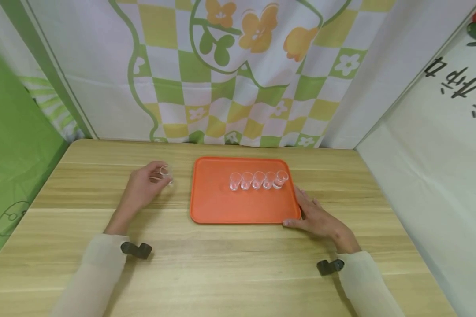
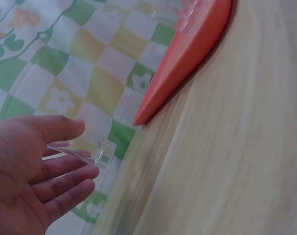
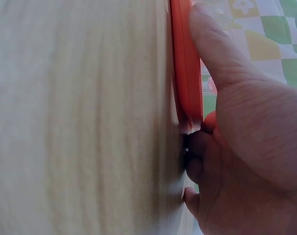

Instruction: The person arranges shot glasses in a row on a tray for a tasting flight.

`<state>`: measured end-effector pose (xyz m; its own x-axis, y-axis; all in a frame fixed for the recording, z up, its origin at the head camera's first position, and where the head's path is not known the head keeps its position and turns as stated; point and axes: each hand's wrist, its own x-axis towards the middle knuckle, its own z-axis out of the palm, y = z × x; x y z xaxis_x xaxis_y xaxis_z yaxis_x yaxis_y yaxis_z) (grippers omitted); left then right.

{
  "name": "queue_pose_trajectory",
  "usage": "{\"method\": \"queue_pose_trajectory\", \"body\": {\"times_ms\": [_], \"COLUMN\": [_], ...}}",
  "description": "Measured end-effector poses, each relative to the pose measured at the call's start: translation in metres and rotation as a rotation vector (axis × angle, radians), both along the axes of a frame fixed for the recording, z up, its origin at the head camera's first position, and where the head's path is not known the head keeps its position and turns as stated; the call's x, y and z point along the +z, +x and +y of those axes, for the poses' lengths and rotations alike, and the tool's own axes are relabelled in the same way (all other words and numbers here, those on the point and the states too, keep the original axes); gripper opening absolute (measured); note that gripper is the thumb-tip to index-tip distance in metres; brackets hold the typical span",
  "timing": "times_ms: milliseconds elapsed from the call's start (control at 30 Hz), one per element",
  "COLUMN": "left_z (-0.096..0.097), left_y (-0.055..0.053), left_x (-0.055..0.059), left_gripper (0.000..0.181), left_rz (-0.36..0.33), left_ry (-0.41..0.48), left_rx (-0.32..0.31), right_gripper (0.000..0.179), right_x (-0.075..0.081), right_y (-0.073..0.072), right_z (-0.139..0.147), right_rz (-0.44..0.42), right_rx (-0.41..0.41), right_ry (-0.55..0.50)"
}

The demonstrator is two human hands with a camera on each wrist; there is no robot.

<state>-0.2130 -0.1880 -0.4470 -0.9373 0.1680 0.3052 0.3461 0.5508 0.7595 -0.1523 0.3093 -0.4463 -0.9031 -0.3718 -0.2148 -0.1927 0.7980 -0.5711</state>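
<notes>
My left hand (image 1: 144,182) pinches a small clear shot glass (image 1: 166,171) between thumb and fingers, left of the tray. The left wrist view shows the glass (image 2: 97,152) tilted, its thick base pointing away from the palm. An orange-red tray (image 1: 218,207) lies on the table. Several more clear shot glasses (image 1: 258,181) stand on it in a row, towards its right side. My right hand (image 1: 317,218) holds the tray's near right corner. In the right wrist view the thumb (image 3: 219,49) lies along the tray's rim (image 3: 185,63), with the other fingers at its side, partly hidden.
The wooden table (image 1: 222,268) extends around the tray on all sides. A checked, flowered curtain (image 1: 238,88) hangs along the table's back edge. White panels (image 1: 428,176) stand at the right, and green cloth (image 1: 16,145) hangs at the left.
</notes>
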Motion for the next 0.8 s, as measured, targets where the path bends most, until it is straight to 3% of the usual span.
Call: {"method": "queue_pose_trajectory", "body": {"times_ms": [400, 800], "left_z": [0.033, 0.058], "left_y": [0.003, 0.001], "left_x": [0.007, 0.011], "left_gripper": [0.039, 0.037], "left_rz": [0.006, -0.014], "left_ry": [0.057, 0.034], "left_rx": [-0.073, -0.111], "right_gripper": [0.116, 0.116], "right_x": [-0.001, -0.001], "right_y": [-0.001, 0.000], "right_z": [0.000, 0.000], "right_rz": [0.012, 0.012], "right_rx": [0.008, 0.012], "right_ry": [0.001, -0.017]}}
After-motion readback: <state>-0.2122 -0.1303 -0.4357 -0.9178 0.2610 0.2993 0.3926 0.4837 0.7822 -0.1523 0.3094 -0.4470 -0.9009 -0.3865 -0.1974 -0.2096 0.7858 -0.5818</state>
